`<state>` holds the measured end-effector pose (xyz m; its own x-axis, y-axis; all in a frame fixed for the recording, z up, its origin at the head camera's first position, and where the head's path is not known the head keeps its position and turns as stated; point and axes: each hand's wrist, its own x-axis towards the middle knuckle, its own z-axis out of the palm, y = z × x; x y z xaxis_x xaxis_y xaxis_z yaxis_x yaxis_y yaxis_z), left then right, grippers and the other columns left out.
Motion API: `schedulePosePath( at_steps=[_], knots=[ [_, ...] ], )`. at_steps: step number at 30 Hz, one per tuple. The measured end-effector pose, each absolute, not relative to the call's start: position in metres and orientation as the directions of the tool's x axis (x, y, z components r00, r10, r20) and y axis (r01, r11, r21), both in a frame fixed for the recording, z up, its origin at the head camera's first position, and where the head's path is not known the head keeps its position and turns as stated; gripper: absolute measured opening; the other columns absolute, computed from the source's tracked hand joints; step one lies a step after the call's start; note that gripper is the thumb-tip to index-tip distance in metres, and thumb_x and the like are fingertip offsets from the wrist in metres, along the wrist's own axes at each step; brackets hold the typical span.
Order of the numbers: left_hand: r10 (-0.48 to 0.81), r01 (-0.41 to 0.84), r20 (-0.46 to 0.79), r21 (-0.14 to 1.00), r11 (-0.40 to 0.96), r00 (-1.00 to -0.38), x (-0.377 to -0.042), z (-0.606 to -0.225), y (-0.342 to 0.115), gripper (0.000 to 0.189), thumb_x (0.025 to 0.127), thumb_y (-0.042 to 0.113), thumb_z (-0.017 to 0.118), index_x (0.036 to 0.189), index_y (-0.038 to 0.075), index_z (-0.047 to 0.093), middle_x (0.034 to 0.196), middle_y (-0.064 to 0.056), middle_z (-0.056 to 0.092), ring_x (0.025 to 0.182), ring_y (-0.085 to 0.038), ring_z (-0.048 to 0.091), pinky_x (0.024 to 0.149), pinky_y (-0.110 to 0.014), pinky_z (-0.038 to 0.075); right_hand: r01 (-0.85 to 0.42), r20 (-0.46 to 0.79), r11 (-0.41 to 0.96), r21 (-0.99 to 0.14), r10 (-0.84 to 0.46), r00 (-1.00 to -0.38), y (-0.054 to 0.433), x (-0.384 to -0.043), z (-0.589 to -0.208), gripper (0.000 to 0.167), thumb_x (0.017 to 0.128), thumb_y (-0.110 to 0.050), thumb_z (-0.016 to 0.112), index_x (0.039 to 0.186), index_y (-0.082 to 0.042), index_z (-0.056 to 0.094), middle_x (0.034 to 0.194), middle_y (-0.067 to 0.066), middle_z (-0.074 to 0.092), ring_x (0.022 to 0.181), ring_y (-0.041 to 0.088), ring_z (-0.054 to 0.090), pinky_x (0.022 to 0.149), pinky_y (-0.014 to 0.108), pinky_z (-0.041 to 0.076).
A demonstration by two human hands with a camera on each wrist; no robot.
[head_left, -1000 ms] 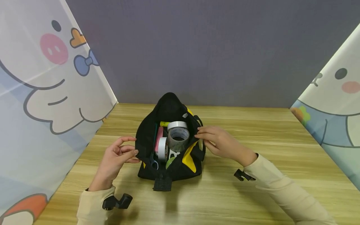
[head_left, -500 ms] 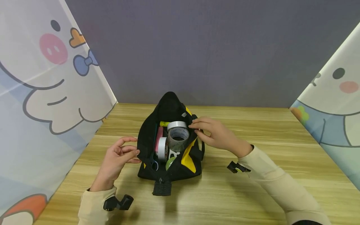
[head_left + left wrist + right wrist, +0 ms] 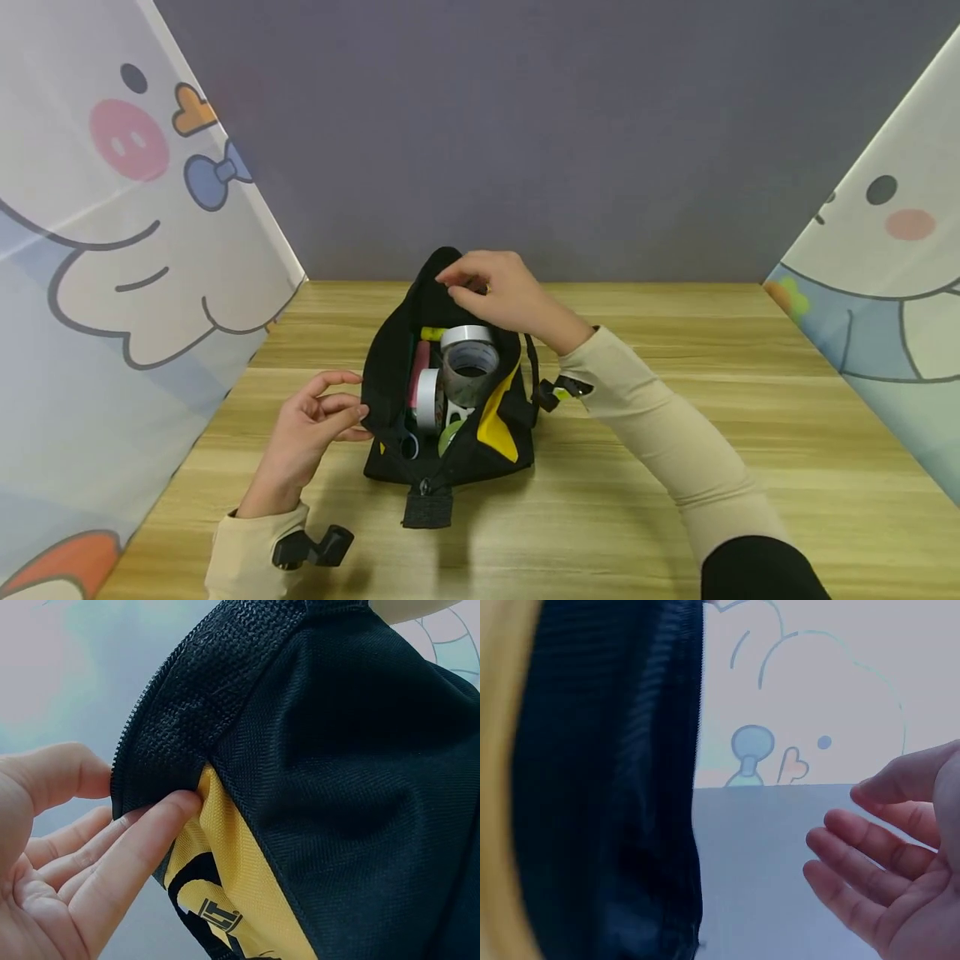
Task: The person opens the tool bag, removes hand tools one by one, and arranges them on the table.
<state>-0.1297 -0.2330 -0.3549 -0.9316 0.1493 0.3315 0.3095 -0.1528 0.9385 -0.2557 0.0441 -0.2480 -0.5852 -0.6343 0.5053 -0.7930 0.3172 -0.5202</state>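
A black and yellow tool bag (image 3: 384, 392) stands unzipped on the table. My left hand (image 3: 303, 437) pinches its left rim between thumb and fingers; the left wrist view shows the zipper edge (image 3: 142, 727) in that pinch. Over the far end of the bag hovers my right hand (image 3: 506, 292), fingers loosely bent. It looks apart from the bag in the right wrist view. Inside lie a clear tape roll (image 3: 465, 387), a white roll (image 3: 467, 334), another white-sided roll (image 3: 427, 400), a pink object (image 3: 417, 375), a yellow piece (image 3: 432, 333), a green round item (image 3: 448, 435) and a ring-shaped handle (image 3: 409, 447).
The bag rests on a wood-grain table (image 3: 645, 517). A grey panel (image 3: 562, 150) rises behind it. Cartoon-printed sheets (image 3: 97, 275) flank both sides. A short black tab (image 3: 427, 510) hangs at the bag's near end.
My right hand has let go of the right rim and moved up and left, over the bag's far end. My left hand keeps its pinch.
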Motion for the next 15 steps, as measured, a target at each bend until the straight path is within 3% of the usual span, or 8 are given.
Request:
schedulePosePath(
  at_steps=[7,15],
  knots=[
    [0.156,0.308,0.329,0.94,-0.147,-0.931,-0.129,-0.354,-0.235,0.04,0.091,-0.02,0.054,0.115,0.011,0.064,0.088,-0.002,0.073,0.075,-0.013,0.07,0.061,-0.039,0.063,-0.652,0.387,0.375,-0.659,-0.575,-0.721,0.009,-0.268,-0.236,0.022,0.098,-0.009,0.061,0.116,-0.006,0.072,0.11,0.007,0.071,0.092,0.015,0.066,0.082,0.027,0.055],
    [0.158,0.314,0.331,0.941,-0.127,-0.93,-0.125,-0.355,-0.24,0.04,0.092,-0.02,0.053,0.114,0.012,0.064,0.088,-0.002,0.073,0.076,-0.012,0.07,0.061,-0.037,0.063,-0.547,0.252,0.503,-0.669,-0.539,-0.804,-0.022,-0.283,-0.239,0.021,0.097,-0.014,0.061,0.113,-0.007,0.073,0.109,0.004,0.071,0.099,0.018,0.064,0.083,0.029,0.053]
  ],
)
